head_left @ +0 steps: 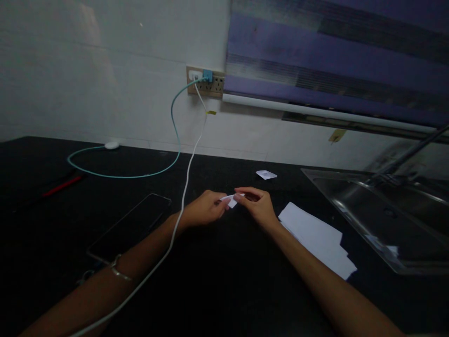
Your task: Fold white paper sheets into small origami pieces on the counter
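Note:
Over the black counter (224, 281), my left hand (201, 209) and my right hand (255, 205) meet at a small white piece of paper (232, 200). Both hands pinch it between thumb and fingertips, the left at its left end, the right at its right end. The paper is folded small and partly hidden by the fingers. A stack of white paper sheets (317, 238) lies just right of my right forearm. A thin bracelet sits on my left wrist.
A dark phone (129, 227) lies left of my left arm. A white cable (185, 187) and a teal cable (140, 174) run from the wall socket (205, 80). A steel sink (382, 217) is at right. A small paper scrap (266, 174) and a red pen (63, 185) also lie on the counter.

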`<action>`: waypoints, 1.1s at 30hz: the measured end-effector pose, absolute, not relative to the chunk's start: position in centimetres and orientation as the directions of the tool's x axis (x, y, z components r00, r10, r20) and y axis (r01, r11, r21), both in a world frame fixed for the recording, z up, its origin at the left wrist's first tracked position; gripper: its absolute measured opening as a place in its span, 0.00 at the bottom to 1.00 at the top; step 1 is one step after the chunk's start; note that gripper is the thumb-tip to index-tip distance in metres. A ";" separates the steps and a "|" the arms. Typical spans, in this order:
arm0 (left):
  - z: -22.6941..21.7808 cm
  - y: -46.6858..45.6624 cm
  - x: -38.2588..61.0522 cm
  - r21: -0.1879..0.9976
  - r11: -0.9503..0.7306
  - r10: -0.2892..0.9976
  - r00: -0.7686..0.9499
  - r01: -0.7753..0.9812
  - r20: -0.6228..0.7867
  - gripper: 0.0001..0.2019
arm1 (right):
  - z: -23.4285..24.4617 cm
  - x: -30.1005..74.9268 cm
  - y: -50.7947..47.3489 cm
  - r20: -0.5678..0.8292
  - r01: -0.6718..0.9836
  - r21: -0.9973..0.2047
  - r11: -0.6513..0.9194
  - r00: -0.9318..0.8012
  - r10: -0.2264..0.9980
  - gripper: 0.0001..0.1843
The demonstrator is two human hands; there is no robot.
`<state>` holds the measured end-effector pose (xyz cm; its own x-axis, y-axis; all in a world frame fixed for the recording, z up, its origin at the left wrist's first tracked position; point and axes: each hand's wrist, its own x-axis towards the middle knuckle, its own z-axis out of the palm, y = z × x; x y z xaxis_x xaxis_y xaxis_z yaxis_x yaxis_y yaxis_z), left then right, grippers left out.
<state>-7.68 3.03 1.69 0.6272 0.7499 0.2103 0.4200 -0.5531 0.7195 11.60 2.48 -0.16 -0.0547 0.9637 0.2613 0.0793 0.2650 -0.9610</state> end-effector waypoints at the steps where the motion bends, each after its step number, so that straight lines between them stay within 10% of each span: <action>1: 1.6 3.1 -7.7 0.708 -0.566 0.750 0.621 0.422 0.229 0.19 | -0.3 11.5 2.6 0.244 0.046 -0.968 0.248 -0.070 0.967 0.18; 14: 0.2 3.9 -8.2 0.627 -0.606 0.728 0.659 0.490 0.190 0.20 | -1.0 12.1 3.1 0.279 0.176 -0.931 0.319 -0.221 0.935 0.09; 20: -0.5 4.2 -7.7 0.524 -0.608 0.779 0.575 0.597 0.249 0.18 | -0.8 11.7 2.7 0.345 0.278 -0.903 0.328 0.011 0.939 0.16; 26: 0.8 2.8 -6.9 0.675 -0.667 0.653 0.684 0.316 0.325 0.19 | -0.8 11.2 2.1 0.226 0.122 -0.958 0.258 -0.227 0.947 0.18; 33: 0.6 3.1 -7.1 0.923 -0.364 0.715 0.673 0.126 0.190 0.15 | -1.1 11.4 2.3 0.177 0.063 -0.974 0.216 -0.377 0.909 0.16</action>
